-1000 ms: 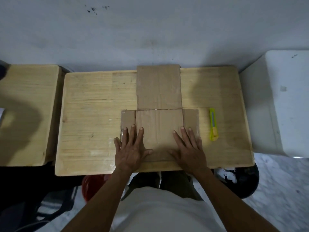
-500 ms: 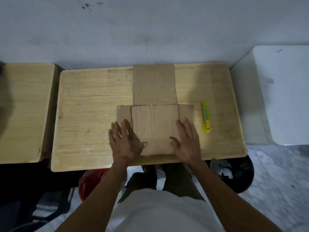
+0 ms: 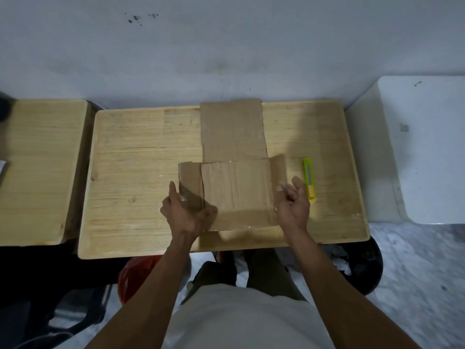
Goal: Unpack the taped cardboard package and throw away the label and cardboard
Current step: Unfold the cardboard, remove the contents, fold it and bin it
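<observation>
Cardboard [image 3: 235, 190]: brown, opened out flat, sitting mid-desk. One long panel runs up toward 12 o'clock, with short flaps at 3 and 9 o'clock of the middle panel.
Desk [image 3: 130, 177]: pale wood; the sheet covers the centre and nearly reaches the near edge.
Left hand [image 3: 185, 214]: at the 9 o'clock flap, thumb side up, fingers curled around that flap's near corner. Looks like it's gripping the edge, and the flap seems a bit lifted there, with a shiny scrap of tape by the fingers.
Right hand [image 3: 293, 202]: at the 3 o'clock flap, palm turned up, fingers loosely curled. Can't tell if it's actually pinching the flap edge or just cupped beside it. That flap is tilted up off the desk.
Cutter [image 3: 309, 181]: yellow-green utility knife lying at 3 o'clock, just beside the right hand, nobody holding it.
Handling guess: light and fairly stiff, but it'll bend along the creases, so it'll probably flop if lifted by one flap. Leftover tape may be sticky or slick.
Where I'd grab: both side flaps close to the fold lines, or fold them in and take the middle panel's edges.
Bin [image 3: 362, 265]: dark round thing on the floor at 5 o'clock of the desk, probably where this ends up.
Label: can't spot one.
</observation>
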### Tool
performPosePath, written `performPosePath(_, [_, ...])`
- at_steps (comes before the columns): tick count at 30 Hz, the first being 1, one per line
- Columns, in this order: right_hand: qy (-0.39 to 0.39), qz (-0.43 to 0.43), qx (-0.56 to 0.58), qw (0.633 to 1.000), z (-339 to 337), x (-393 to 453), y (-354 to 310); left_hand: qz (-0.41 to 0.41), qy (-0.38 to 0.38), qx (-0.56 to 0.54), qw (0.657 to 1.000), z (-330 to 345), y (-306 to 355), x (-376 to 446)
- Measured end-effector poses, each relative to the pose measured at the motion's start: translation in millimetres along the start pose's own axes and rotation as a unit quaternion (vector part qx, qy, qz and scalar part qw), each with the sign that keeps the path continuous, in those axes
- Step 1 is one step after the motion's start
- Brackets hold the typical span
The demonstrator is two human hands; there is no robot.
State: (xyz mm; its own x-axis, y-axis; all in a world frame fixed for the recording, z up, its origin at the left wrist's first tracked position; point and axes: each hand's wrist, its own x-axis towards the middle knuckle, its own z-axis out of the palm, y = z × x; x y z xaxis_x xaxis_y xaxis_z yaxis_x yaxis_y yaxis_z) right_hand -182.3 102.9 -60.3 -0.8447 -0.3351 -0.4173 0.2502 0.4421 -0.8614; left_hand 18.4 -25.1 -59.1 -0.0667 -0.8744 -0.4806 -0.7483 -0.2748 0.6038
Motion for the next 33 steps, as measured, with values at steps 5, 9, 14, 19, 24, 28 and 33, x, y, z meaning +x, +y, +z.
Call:
performPosePath(5, [-0.105, -0.077, -0.103, 0.986, 17, -27, -4, 0.071, -0.005, -0.021, 0.997, 10, 18, -12])
performPosePath(9, [-0.118, -0.093, -0.192, 0.970, 20, -22, 9, 0.155, -0.042, 0.048, 0.986, 23, 29, -18])
performPosePath(14, [-0.168, -0.106, -0.255, 0.946, 13, -13, 10, 0.190, -0.097, 0.165, 0.963, 37, 26, -14])
performPosePath(19, [-0.184, -0.189, -0.317, 0.911, 17, -9, 22, 0.223, -0.073, 0.254, 0.938, 49, 17, -10])
performPosePath(24, [-0.113, -0.304, -0.294, 0.899, 22, -18, 35, 0.228, -0.059, 0.255, 0.938, 63, 14, -15])
performPosePath(28, [-0.096, -0.321, -0.282, 0.899, 35, -8, 43, 0.217, -0.062, 0.244, 0.943, 76, 3, -5])
performPosePath(33, [-0.073, -0.371, -0.315, 0.870, 45, 18, 43, 0.237, -0.038, 0.276, 0.931, 81, -4, 4])
